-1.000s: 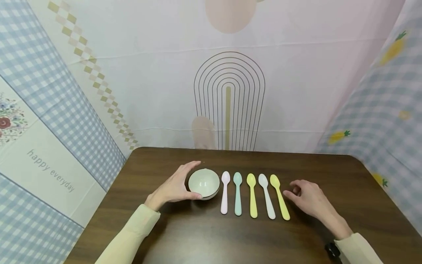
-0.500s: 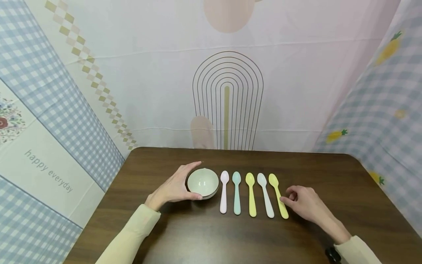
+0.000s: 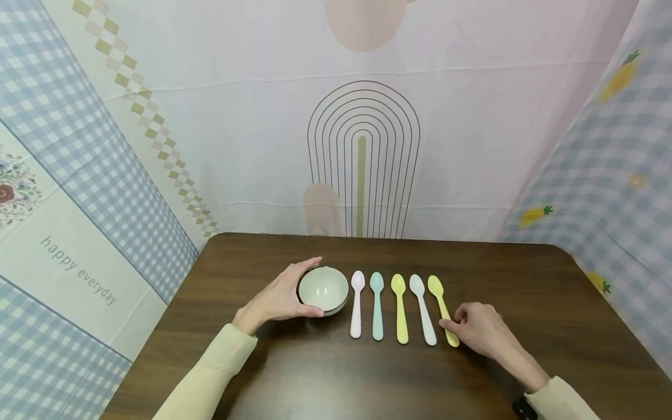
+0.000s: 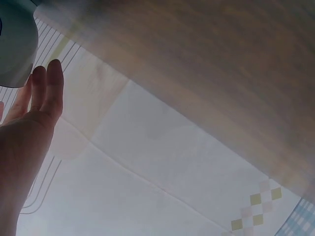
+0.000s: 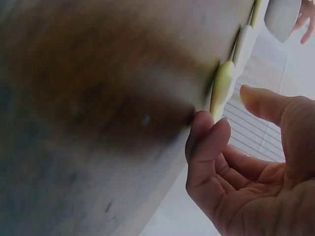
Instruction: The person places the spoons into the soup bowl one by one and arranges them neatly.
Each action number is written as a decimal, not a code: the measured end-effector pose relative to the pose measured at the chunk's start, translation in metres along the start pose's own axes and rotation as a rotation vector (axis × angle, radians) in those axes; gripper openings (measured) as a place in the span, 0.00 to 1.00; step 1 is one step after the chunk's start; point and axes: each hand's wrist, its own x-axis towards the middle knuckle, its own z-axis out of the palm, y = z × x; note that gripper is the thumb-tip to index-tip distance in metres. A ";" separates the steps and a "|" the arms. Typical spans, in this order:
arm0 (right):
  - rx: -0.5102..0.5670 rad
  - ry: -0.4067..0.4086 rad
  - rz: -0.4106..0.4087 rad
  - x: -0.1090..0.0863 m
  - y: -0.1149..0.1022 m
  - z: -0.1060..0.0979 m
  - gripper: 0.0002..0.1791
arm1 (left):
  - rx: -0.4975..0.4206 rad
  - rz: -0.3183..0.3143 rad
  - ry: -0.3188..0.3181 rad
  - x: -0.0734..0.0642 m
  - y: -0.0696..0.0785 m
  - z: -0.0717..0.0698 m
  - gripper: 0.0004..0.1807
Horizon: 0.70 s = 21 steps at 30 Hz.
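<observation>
My left hand (image 3: 278, 296) holds a small pale bowl (image 3: 324, 290) from its left side, thumb at the near rim and fingers round the back. In the left wrist view, fingers reach up to the bowl (image 4: 17, 46). To the right, my right hand (image 3: 483, 328) is at the rightmost yellow spoon (image 3: 436, 287), its thumb overlapping the handle. The right wrist view shows thumb and bent fingers apart on either side of that yellow spoon (image 5: 224, 84). Left of it lie a white spoon (image 3: 417, 284), another yellow spoon (image 3: 398, 286), a green spoon (image 3: 377, 284) and a pink spoon (image 3: 358, 282).
All the spoons lie in a row on the dark brown wooden table (image 3: 325, 373), bowls pointing away and handles towards me. A white printed cloth (image 3: 252, 146) hangs behind the table's far edge. Blue checked cloth (image 3: 593, 192) hangs along the right side.
My right hand has moved left and a little nearer to me, from beside the rightmost yellow spoon to its handle. My left hand and the bowl have stayed in place.
</observation>
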 end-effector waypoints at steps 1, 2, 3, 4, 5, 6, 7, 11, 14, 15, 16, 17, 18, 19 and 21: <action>-0.004 -0.001 0.006 0.000 -0.001 0.000 0.19 | 0.001 0.003 0.001 0.000 0.000 0.000 0.64; -0.008 -0.003 0.010 0.000 -0.002 0.001 0.19 | 0.001 0.005 0.002 0.000 0.000 0.000 0.64; -0.015 -0.005 0.016 0.000 -0.002 0.001 0.19 | 0.003 0.007 0.002 0.000 0.000 0.000 0.65; -0.019 -0.007 0.021 0.000 -0.003 0.002 0.19 | 0.003 0.008 0.001 0.000 0.000 0.000 0.65; -0.024 -0.008 0.023 0.000 -0.003 0.002 0.19 | 0.005 0.008 0.001 0.000 0.000 0.000 0.65; -0.028 -0.010 0.025 0.000 -0.004 0.003 0.20 | 0.007 0.009 0.001 0.000 0.000 0.000 0.65; -0.029 -0.011 0.029 -0.001 -0.004 0.003 0.20 | 0.011 0.012 0.003 0.000 0.000 0.000 0.64; -0.023 -0.006 0.035 -0.003 -0.006 0.006 0.22 | 0.013 0.011 -0.001 0.000 0.001 -0.001 0.64; -0.018 0.001 0.034 -0.004 -0.007 0.008 0.23 | 0.011 0.010 -0.001 0.000 0.002 -0.001 0.64; -0.018 0.004 0.033 -0.005 -0.008 0.008 0.24 | 0.014 0.014 0.001 0.000 0.002 -0.001 0.64; -0.017 0.005 0.033 -0.005 -0.008 0.009 0.24 | 0.017 0.014 0.001 0.000 0.002 -0.001 0.64; -0.016 0.005 0.033 -0.005 -0.008 0.009 0.25 | 0.019 0.014 0.001 0.000 0.002 -0.001 0.64; -0.015 0.005 0.034 -0.005 -0.009 0.009 0.25 | 0.020 0.013 0.001 0.000 0.002 -0.001 0.64; -0.015 0.004 0.034 -0.005 -0.009 0.010 0.25 | 0.022 0.011 0.001 0.000 0.002 -0.001 0.64; -0.016 0.005 0.036 -0.004 -0.009 0.010 0.26 | 0.026 0.005 -0.003 0.000 0.001 -0.001 0.64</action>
